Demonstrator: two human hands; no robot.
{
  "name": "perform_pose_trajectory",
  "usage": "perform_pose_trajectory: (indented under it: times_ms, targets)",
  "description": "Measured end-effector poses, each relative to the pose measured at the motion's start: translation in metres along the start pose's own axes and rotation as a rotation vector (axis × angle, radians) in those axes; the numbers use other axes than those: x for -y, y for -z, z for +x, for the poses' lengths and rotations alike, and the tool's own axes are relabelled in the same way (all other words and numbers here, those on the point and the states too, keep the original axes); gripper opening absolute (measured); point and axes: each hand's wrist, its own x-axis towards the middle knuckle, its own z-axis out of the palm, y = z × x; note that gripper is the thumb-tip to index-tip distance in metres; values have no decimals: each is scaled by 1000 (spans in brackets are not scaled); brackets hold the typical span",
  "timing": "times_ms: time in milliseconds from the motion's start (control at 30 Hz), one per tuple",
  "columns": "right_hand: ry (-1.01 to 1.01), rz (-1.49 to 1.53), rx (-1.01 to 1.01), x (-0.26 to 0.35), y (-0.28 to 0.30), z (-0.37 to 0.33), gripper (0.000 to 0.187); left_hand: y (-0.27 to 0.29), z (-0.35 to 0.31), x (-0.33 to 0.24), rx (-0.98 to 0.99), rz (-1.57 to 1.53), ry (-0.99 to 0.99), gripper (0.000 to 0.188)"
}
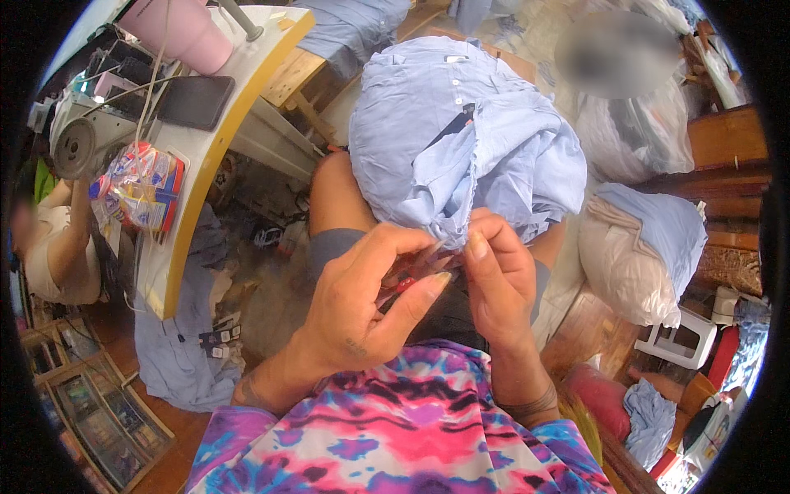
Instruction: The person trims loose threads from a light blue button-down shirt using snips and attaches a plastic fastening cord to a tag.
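A light blue shirt [411, 107] lies bunched over my lap, with small white buttons and a dark tag showing on it. My right hand [502, 276] pinches its near hem between thumb and fingers. My left hand [362, 288] is curled beside that same edge, its index fingertip against the cloth and its thumb a little lower. Inside the left hand shows a small red piece of something, mostly hidden by the fingers, whose kind I cannot make out.
On the left, a yellow-edged table [239, 107] carries a pink tumbler [177, 33], a dark phone [195, 102] and a clear packet [140, 189]. Blue garments [181, 354] hang below. A stuffed plastic bag [629, 255] and white stool [679, 339] stand right. Another person sits far left.
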Motion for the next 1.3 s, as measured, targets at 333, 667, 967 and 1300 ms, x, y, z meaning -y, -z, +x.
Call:
perform_pose_trajectory:
  times_ms: [333, 667, 967, 1300]
  targets:
    - [36, -79, 18, 3, -1, -1, 15, 2, 4, -4, -33, 72, -29, 27]
    - [41, -98, 41, 2, 0, -1, 13, 3, 2, 0, -26, 70, -44, 26]
    - [23, -95, 34, -1, 0, -1, 15, 4, 1, 5, -35, 79, -82, 25]
    - [16, -133, 52, 2, -3, -2, 16, 5, 1, 6, -54, 52, -112, 25]
